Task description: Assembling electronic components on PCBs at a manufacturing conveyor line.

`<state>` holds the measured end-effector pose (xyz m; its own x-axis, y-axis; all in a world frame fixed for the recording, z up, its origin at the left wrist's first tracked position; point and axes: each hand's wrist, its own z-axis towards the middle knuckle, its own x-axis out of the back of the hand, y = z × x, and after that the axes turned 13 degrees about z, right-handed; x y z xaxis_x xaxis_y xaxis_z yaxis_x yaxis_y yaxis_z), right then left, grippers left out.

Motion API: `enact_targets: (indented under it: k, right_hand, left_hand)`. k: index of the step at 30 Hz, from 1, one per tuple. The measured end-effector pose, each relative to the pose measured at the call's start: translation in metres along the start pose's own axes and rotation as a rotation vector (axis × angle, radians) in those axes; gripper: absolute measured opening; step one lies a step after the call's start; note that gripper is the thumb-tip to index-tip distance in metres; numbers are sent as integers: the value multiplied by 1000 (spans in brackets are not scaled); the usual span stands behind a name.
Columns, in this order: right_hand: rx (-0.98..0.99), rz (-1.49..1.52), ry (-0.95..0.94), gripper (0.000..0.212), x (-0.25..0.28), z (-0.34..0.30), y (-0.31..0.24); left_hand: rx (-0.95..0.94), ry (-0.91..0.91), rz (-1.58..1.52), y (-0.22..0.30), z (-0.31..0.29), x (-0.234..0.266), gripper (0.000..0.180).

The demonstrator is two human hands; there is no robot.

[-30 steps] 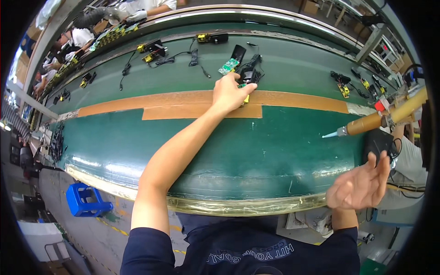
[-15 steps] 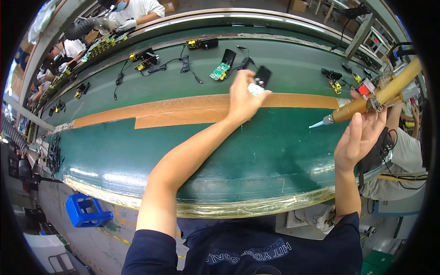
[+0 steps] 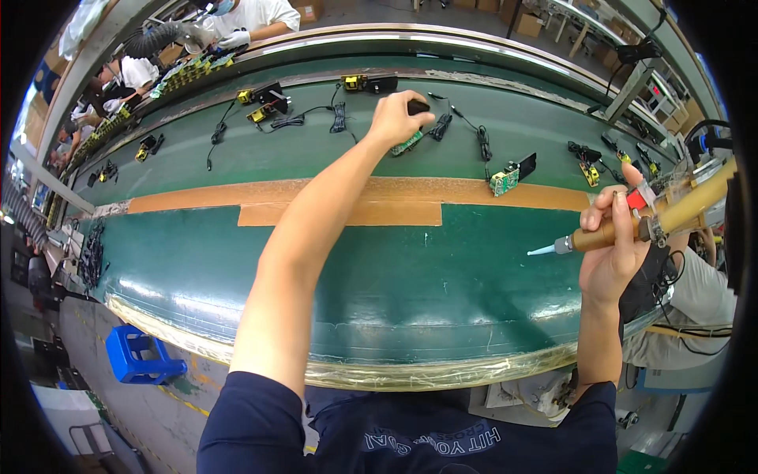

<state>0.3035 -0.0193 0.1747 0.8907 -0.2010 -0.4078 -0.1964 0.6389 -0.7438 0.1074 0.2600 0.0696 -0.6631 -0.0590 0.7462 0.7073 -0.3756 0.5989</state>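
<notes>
My left hand [image 3: 396, 120] reaches over the far belt, fingers closed on the black casing [image 3: 417, 107] of an opened power adapter. Its green circuit board [image 3: 407, 144] shows just below the hand, partly hidden. At the right, my right hand [image 3: 616, 237] is wrapped round a glue dispensing gun [image 3: 598, 237] with an amber barrel. The gun's pale blue nozzle [image 3: 542, 251] points left above the green bench top. Another opened adapter, a green circuit board [image 3: 503, 181] with a black cover [image 3: 527, 164] beside it, stands at the edge of the brown tape strip, left of the gun.
Several adapters with cables, such as a yellow and black one [image 3: 368, 84], lie along the green belt [image 3: 316, 142]. Brown tape [image 3: 339, 212] runs along the near side of the belt. A co-worker [image 3: 257, 20] sits far left. A blue stool [image 3: 142, 355] stands on the floor.
My left hand let go of one adapter near the tape and moved up and left to another on the belt. My right hand's fingers closed round the glue gun.
</notes>
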Motion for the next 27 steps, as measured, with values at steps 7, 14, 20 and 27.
enact_targets:
  k: [7,14,20,27]
  right_hand:
    - [-9,130,-55,24,-11,16,23]
    - [-12,185,-171,25,-52,16,53]
    - [-59,348,-270,26,-73,-2,50]
    - [-96,372,-243,25,-65,-13,37]
  left_hand:
    - [86,79,-184,-5,-63,48,20]
    - [265,-252,-847,24,-164,65,16]
    - [167,-286,-873,41,-195,58,16]
    - [136,-302,-909,67,-206,52,17]
